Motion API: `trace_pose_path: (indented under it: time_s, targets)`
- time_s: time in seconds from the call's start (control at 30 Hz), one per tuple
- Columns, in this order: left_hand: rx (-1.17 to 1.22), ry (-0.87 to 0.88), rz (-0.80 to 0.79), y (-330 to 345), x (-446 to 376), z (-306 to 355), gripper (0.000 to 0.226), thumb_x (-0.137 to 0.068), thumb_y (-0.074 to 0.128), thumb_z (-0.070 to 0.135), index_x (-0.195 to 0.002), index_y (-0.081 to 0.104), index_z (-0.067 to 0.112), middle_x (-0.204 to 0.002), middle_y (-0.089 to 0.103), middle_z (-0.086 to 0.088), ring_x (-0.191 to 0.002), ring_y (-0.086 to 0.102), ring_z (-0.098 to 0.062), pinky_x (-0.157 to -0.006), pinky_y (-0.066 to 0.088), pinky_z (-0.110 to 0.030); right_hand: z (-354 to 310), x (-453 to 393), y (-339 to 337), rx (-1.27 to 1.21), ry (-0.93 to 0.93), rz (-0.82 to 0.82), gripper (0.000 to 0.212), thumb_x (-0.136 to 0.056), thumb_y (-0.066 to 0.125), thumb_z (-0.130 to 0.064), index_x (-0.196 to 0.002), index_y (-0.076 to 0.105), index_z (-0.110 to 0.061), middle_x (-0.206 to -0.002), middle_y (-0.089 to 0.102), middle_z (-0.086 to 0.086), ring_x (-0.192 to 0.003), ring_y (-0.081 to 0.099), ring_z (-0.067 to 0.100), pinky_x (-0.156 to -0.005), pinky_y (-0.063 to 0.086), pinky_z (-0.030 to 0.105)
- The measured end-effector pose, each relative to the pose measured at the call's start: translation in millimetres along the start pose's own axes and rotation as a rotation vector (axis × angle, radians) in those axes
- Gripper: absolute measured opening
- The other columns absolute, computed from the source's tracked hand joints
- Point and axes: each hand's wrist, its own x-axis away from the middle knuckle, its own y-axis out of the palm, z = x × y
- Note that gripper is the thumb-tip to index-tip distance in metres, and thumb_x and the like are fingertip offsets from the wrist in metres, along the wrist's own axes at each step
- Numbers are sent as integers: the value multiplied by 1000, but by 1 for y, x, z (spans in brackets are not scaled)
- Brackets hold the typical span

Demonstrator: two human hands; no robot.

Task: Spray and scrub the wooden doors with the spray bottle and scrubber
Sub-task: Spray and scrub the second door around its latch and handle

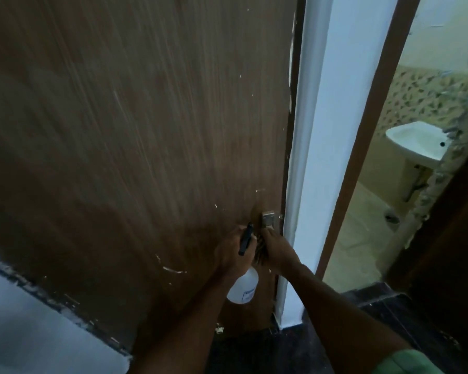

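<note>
1. Wooden door (pixel 135 136) fills most of the view, brown grain with white paint flecks and scratches; blurred.
2. Left hand (pixel 237 252) at about 6 o'clock in the view, fingers wrapped round the neck of the spray bottle (pixel 243 287); black trigger head sticks up above the knuckles, white body hangs below the hand, close to the door face.
3. Right hand (pixel 277 251) just at 3 o'clock of the left one, holding the scrubber (pixel 260 249) against the door (scrubber mostly hidden, only dark bristly bit between the hands).
4. Metal lock plate (pixel 268 219) at 12 o'clock of the right hand, by the door edge.
5. White door frame (pixel 312 147) at 3 o'clock of the door.
6. Washbasin (pixel 416 143) through the open doorway, far 3 o'clock.
7. Green sleeve (pixel 416 363) at 5 o'clock corner.
</note>
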Motion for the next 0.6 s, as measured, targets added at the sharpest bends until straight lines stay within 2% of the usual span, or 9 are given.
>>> trace_pose_path:
  time_s: [0.1, 0.2, 0.37, 0.43, 0.53, 0.6]
  targets:
    - [5, -113, 9, 18, 2, 12, 23, -106, 65, 35, -114, 77, 16, -104, 77, -2, -93, 68, -14, -86, 48, -27, 13, -6, -6, -83, -60, -58, 52, -81, 76, -32, -125, 55, -14, -129, 61, 10, -114, 62, 32, -87, 52, 41]
    - [-39, -163, 37, 30, 9, 19, 38, -103, 60, 46, -105, 79, 14, -95, 79, -7, -85, 74, -25, -81, 57, -34, 25, -11, -4, -180, -123, -68, 55, -80, 73, -36, -128, 55, -16, -129, 62, 8, -116, 60, 28, -90, 53, 43]
    - [-28, -261, 103, 45, 28, 37, 46, -98, 54, 49, -109, 77, 11, -96, 78, -7, -84, 72, -25, -79, 56, -33, 35, -5, 2, -271, -177, -39, 30, -82, 61, -35, -108, 57, -21, -110, 66, 2, -103, 63, 26, -84, 54, 42]
    - [-77, -246, 131, 48, 36, 37, 50, -99, 53, 53, -110, 77, 10, -98, 77, -7, -86, 72, -25, -82, 58, -36, 36, 3, -2, -275, -187, -59, 35, -82, 51, -42, -108, 58, -20, -110, 67, 3, -103, 63, 26, -87, 55, 42]
    - [-191, -188, 153, 62, 49, 16, 49, -104, 52, 52, -109, 77, 10, -99, 76, -6, -87, 71, -28, -85, 60, -45, 40, 16, -2, -243, -228, -76, 38, -86, 51, -38, -117, 59, -17, -118, 67, 7, -112, 63, 29, -93, 54, 44]
    - [-164, -212, 160, 64, 61, 18, 44, -105, 55, 49, -105, 75, 10, -95, 74, -5, -84, 70, -28, -82, 59, -44, 39, 30, -7, -250, -246, -95, 46, -84, 45, -41, -121, 58, -15, -120, 67, 9, -114, 62, 32, -95, 53, 45]
